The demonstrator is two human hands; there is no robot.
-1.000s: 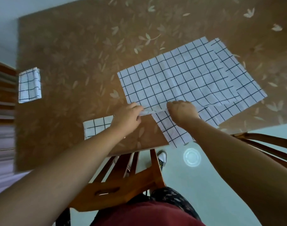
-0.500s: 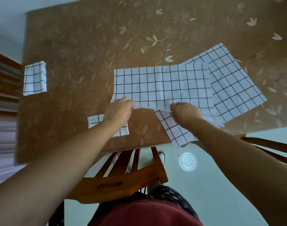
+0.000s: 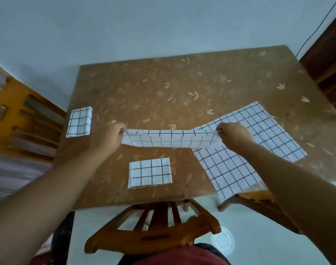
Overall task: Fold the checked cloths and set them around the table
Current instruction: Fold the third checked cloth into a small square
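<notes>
A white checked cloth (image 3: 171,139) hangs stretched above the brown table (image 3: 163,88). My left hand (image 3: 110,135) pinches its left corner and my right hand (image 3: 233,133) pinches its right corner. Under my right forearm another checked cloth (image 3: 258,142) lies spread flat at the table's right, its near end hanging over the edge. A folded checked cloth (image 3: 150,172) sits near the front edge in the middle. A second folded checked cloth (image 3: 79,121) lies at the left edge.
A wooden chair (image 3: 153,226) stands pushed against the near edge in front of me. Another wooden chair (image 3: 258,199) is at the near right corner, and a third chair (image 3: 20,115) at the left side. Dark wooden furniture (image 3: 327,60) stands at the far right.
Both hands have lifted the top cloth off the flat one and carried it up and apart, so it now hangs stretched between them. The view has tilted up over the whole table.
</notes>
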